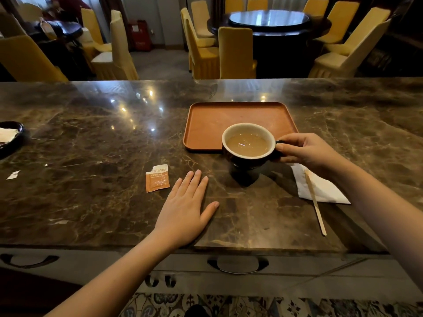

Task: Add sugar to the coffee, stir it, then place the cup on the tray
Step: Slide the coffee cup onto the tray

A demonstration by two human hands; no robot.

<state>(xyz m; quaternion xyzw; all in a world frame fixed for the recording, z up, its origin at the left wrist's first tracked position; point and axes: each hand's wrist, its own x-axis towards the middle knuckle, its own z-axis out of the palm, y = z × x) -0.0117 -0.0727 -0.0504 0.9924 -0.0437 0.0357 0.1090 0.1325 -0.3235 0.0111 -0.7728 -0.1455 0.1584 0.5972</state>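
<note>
Holding the cup [248,145] by its handle, the right hand [306,151] had its grip closed on that handle at the cup's right side, thumb on top and the other fingers curled under. The cup was dark outside and white within, filled with pale brown coffee, and it hung clear of the marble surface [91,145], its dark shadow lying on the stone just below it. Seen from above, it overlapped the near right corner of the orange-brown tray [206,124], whose bare floor lay just beyond it on the far side. The left hand [185,209] lay flat, palm down, on the surface near the front edge, fingers spread and holding nothing. Just left of its fingertips lay a torn orange sugar packet [157,178], flat on the stone. Further left, a small scrap of white paper [13,175] sat well apart from the packet. To the right, partly under the right forearm, lay a white napkin [325,191], and a wooden stir stick [315,202] lay across it, its near end running past the napkin onto the stone. At the far left edge stood a dark dish [12,143] with something white in it.
</note>
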